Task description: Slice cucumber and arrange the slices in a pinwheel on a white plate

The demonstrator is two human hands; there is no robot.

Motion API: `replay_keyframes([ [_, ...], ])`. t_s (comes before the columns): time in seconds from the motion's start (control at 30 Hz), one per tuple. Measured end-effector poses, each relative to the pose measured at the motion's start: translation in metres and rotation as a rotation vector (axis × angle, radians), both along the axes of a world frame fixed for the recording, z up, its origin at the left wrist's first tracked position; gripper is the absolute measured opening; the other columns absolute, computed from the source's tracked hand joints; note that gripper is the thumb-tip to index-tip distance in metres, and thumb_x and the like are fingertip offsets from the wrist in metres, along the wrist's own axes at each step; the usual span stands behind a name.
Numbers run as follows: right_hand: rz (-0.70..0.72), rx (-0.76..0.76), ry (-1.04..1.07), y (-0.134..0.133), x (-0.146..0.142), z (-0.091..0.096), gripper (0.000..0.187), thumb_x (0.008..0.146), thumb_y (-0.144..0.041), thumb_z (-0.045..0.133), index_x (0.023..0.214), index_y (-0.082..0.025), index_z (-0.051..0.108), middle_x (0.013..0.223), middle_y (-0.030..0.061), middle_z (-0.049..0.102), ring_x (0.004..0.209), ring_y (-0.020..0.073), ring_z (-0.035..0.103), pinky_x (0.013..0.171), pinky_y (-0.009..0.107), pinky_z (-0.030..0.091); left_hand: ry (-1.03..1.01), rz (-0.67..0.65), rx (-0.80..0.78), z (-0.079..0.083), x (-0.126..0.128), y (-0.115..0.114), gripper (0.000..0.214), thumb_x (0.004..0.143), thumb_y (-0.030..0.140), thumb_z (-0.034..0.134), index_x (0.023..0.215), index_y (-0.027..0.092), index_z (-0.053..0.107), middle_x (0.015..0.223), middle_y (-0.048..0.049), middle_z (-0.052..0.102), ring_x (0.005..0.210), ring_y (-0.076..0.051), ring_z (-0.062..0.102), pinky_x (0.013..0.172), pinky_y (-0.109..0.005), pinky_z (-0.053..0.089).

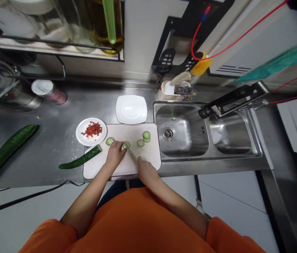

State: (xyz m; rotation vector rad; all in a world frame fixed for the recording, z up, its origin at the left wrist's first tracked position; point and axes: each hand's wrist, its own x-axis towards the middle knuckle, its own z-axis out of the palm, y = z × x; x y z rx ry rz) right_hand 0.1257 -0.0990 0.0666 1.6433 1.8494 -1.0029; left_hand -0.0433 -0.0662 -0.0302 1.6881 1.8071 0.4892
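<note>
Pinching a cucumber piece (126,144) at mid-frame, apparently to steady it, the left hand (115,153) works over the cutting board (151,160) while the right hand (146,170) grips a knife (133,154), seemingly angled for control.

Single head-worn view: forward and down past orange shirt (143,221), cutting board (131,131) near centre.
</note>
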Motion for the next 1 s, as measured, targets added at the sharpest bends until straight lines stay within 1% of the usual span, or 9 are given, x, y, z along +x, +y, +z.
replay_keyframes([
  [0.17,-0.001,-0.018,-0.006,-0.008,0.008,0.001,0.04,0.088,-0.001,0.031,0.122,-0.012,0.048,0.099,0.0155,0.068,0.103,0.0258,0.065,0.078,0.031,0.048,-0.008,0.005,0.003,0.003,0.001,0.0,0.028,0.077,0.023,0.06,0.104,0.017,0.065,0.097,-0.0089,0.063,0.094,-0.022,0.059,0.088,-0.033,0.047],
  [0.33,-0.025,-0.064,-0.012,-0.023,0.024,0.005,0.042,0.083,0.001,0.032,0.117,-0.014,0.05,0.098,0.0153,0.068,0.099,0.0261,0.066,0.073,0.03,0.048,0.014,0.02,-0.018,0.006,0.002,0.005,0.027,0.072,0.022,0.061,0.098,0.017,0.064,0.096,-0.0089,0.064,0.093,-0.023,0.058,0.086,-0.034,0.046],
  [0.43,-0.038,-0.082,-0.03,-0.027,0.029,0.009,0.042,0.082,0.001,0.032,0.116,-0.015,0.051,0.095,0.0145,0.069,0.097,0.025,0.066,0.072,0.029,0.046,0.024,0.031,-0.06,0.011,0.004,0.01,0.019,0.071,0.023,0.061,0.089,0.018,0.063,0.084,-0.0056,0.063,0.083,-0.021,0.058,0.077,-0.031,0.045],
  [0.5,-0.05,-0.106,-0.041,-0.026,0.03,0.012,0.042,0.082,0.001,0.033,0.116,-0.015,0.051,0.094,0.0138,0.068,0.097,0.0244,0.066,0.072,0.028,0.046,0.001,0.038,-0.1,0.016,0.004,0.012,0.01,0.074,0.025,0.057,0.082,0.019,0.061,0.075,-0.0025,0.062,0.073,-0.018,0.057,0.07,-0.029,0.043],
  [0.6,-0.053,-0.132,-0.047,-0.023,0.03,0.016,0.041,0.082,0.001,0.033,0.116,-0.015,0.05,0.095,0.0139,0.068,0.098,0.0245,0.066,0.071,0.028,0.045,-0.013,0.078,-0.144,0.023,-0.001,0.012,0.01,0.078,0.025,0.052,0.078,0.021,0.061,0.07,-0.0002,0.061,0.065,-0.015,0.056,0.066,-0.027,0.041],
  [0.7,-0.047,-0.13,-0.037,-0.022,0.031,0.016,0.042,0.082,0.001,0.033,0.115,-0.016,0.05,0.095,0.0138,0.068,0.097,0.0243,0.066,0.07,0.027,0.044,0.061,0.17,-0.133,0.03,-0.014,0.013,0.014,0.08,0.028,0.052,0.084,0.021,0.063,0.073,-0.0019,0.065,0.067,-0.017,0.058,0.068,-0.027,0.041],
  [0.8,-0.042,-0.122,-0.031,-0.023,0.033,0.013,0.041,0.082,0.0,0.033,0.116,-0.016,0.05,0.095,0.0135,0.068,0.095,0.0235,0.066,0.069,0.027,0.043,0.201,0.25,-0.12,0.036,-0.031,0.016,0.02,0.083,0.032,0.049,0.092,0.021,0.064,0.079,-0.0062,0.068,0.068,-0.021,0.059,0.066,-0.03,0.04],
  [0.93,-0.036,-0.112,-0.033,-0.024,0.035,0.009,0.042,0.081,0.0,0.034,0.117,-0.016,0.049,0.096,0.0131,0.068,0.095,0.0231,0.065,0.069,0.026,0.042,0.381,0.242,-0.162,0.04,-0.044,0.018,0.024,0.085,0.03,0.046,0.096,0.021,0.066,0.081,-0.011,0.068,0.069,-0.025,0.06,0.063,-0.032,0.039],
  [1.0,-0.033,-0.11,-0.029,-0.024,0.035,0.01,0.042,0.081,0.0,0.034,0.116,-0.016,0.05,0.097,0.0132,0.068,0.095,0.0232,0.065,0.069,0.026,0.042,0.422,0.224,-0.17,0.04,-0.045,0.019,0.027,0.086,0.029,0.044,0.097,0.021,0.067,0.088,-0.0123,0.068,0.072,-0.025,0.061,0.063,-0.032,0.04],
])
